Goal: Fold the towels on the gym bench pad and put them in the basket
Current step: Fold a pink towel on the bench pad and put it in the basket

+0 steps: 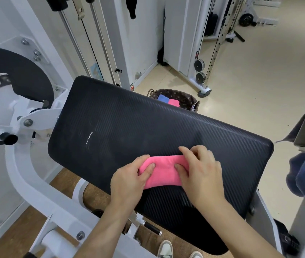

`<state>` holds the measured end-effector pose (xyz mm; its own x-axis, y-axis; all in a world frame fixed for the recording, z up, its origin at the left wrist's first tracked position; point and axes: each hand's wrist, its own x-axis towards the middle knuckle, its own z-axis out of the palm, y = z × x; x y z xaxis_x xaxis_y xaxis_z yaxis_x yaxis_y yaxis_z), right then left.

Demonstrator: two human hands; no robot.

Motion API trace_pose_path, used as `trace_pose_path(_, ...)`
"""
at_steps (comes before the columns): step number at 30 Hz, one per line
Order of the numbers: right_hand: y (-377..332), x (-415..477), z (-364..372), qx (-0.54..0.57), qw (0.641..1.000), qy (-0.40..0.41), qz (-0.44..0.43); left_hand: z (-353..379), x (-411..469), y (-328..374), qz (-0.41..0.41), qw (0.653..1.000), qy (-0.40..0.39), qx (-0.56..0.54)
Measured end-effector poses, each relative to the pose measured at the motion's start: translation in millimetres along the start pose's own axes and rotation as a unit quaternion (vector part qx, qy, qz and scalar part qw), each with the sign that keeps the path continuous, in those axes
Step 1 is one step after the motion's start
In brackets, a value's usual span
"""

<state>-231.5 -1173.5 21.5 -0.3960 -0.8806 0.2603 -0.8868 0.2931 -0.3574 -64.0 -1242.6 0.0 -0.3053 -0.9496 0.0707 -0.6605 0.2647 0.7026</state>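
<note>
A small pink towel [163, 171], folded into a thick rectangle, lies on the near part of the black gym bench pad [129, 127]. My left hand [129, 181] grips its left end, thumb on top and fingers curled round the edge. My right hand [200, 170] grips its right end, thumb on top of the cloth and fingers over the far edge. Beyond the pad's far edge a dark woven basket [181, 96] stands on the floor, holding a folded blue towel [163, 98] and a folded pink towel [174, 102].
White machine frame and a black round disc [14, 75] stand to the left. Cable towers with pulleys [200, 71] rise behind the basket. Blue and grey cloths [304, 172] hang over a stand at the right edge. My shoes [165, 249] show below the pad.
</note>
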Motion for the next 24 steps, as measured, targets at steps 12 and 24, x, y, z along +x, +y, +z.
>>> trace_pose_path(12,-5,29,-27,-0.108,0.963,-0.24,-0.053,-3,5,-15,0.061,0.996,-0.067,0.023)
trace_pose_path(24,18,27,-58,0.524,0.731,-0.411,0.149,-55,-6,13,-0.195,0.851,-0.258,-0.413)
